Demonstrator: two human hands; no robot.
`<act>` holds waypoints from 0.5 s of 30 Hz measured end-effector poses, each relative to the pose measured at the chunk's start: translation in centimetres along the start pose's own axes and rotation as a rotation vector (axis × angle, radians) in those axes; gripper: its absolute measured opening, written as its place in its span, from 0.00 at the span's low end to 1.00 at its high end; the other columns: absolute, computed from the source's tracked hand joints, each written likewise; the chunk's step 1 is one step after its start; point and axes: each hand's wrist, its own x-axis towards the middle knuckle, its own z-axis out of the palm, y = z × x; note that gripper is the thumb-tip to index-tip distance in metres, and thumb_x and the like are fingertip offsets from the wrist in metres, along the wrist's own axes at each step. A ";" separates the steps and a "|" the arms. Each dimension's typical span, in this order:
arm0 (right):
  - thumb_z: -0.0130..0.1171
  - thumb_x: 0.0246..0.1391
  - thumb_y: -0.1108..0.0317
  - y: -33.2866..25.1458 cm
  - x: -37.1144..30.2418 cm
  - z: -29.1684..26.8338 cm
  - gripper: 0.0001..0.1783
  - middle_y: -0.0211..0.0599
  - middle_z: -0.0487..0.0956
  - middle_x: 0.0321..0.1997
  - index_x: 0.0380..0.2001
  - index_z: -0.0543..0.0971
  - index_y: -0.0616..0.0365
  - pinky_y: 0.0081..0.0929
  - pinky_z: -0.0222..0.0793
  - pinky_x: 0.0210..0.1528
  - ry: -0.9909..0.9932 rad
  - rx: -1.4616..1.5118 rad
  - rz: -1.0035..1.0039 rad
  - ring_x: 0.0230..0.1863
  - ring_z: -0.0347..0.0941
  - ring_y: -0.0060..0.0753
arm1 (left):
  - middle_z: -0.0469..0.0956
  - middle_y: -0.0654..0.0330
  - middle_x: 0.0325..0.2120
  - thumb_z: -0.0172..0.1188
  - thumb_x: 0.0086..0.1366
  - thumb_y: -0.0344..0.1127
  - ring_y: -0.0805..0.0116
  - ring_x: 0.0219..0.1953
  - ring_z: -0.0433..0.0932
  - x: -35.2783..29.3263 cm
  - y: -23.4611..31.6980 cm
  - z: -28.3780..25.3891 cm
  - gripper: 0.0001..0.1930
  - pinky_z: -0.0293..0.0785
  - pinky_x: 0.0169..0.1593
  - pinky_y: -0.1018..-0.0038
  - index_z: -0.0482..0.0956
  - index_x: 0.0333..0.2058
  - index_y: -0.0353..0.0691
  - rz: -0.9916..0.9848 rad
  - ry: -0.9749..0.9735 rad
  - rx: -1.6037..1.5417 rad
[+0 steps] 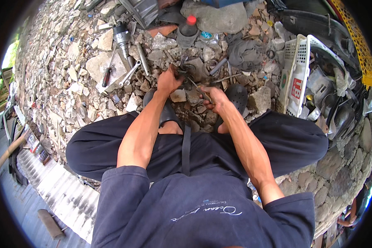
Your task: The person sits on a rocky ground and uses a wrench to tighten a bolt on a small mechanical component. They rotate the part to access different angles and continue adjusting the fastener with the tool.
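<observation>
My left hand (168, 81) is closed around a small dark metal part (187, 69), low over the rubble between my feet; its exact kind cannot be made out. From the right, my right hand (216, 100) grips what looks like a screwdriver (194, 84), its thin shaft pointing at that part. Left of my hands lie a combination wrench (131, 73), a metal tube (143, 59) and a screwdriver with a dark red handle (106, 77). A long metal cylinder assembly (122, 39) rests just beyond them, partly on a flat stone (96, 68).
A dark bottle with a red cap (189, 25) stands ahead, near a large rock (219, 18) and grey cloth (248, 51). At right, a white plastic basket (293, 82) holds scrap parts beside a yellow crate (356, 45). Wooden handle (14, 146) lies far left. Loose stones cover the ground.
</observation>
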 end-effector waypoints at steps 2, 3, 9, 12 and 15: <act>0.62 0.54 0.60 1.0 0.4 -0.6 0.16 0.32 0.74 0.30 0.43 0.75 0.55 0.22 0.52 0.15 -0.018 -0.102 -0.022 0.18 0.61 0.23 | 0.83 0.52 0.34 0.66 0.53 0.43 0.49 0.38 0.81 -0.4 1.0 -0.5 0.24 0.77 0.44 0.58 0.72 0.46 0.38 -0.003 0.004 -0.001; 0.63 0.53 0.59 1.0 -0.4 0.1 0.18 0.32 0.74 0.31 0.44 0.75 0.55 0.24 0.55 0.16 0.036 -0.240 -0.065 0.19 0.61 0.24 | 0.83 0.52 0.34 0.66 0.53 0.43 0.49 0.39 0.81 -0.4 0.8 -0.4 0.24 0.77 0.44 0.58 0.72 0.46 0.38 -0.010 0.012 -0.013; 0.57 0.48 0.69 2.9 -1.8 1.0 0.26 0.59 0.76 0.46 0.52 0.71 0.70 0.48 0.76 0.35 0.448 -1.535 -1.002 0.36 0.79 0.58 | 0.84 0.54 0.34 0.65 0.55 0.43 0.50 0.40 0.81 -0.5 0.2 -0.2 0.23 0.76 0.45 0.58 0.72 0.46 0.38 -0.056 0.008 -0.031; 0.54 0.52 0.69 2.7 -2.2 1.4 0.24 0.57 0.77 0.43 0.52 0.71 0.72 0.47 0.77 0.35 0.441 -1.686 -0.976 0.33 0.80 0.58 | 0.84 0.55 0.34 0.65 0.55 0.43 0.50 0.41 0.81 -0.4 0.2 0.0 0.24 0.75 0.47 0.58 0.72 0.47 0.39 -0.057 0.011 -0.024; 0.55 0.54 0.67 2.3 -2.2 2.6 0.20 0.56 0.79 0.37 0.47 0.75 0.70 0.47 0.76 0.35 0.442 -1.685 -0.918 0.33 0.80 0.58 | 0.84 0.56 0.34 0.65 0.55 0.44 0.50 0.41 0.81 -0.5 0.5 0.0 0.24 0.70 0.52 0.53 0.72 0.47 0.40 -0.079 -0.016 -0.031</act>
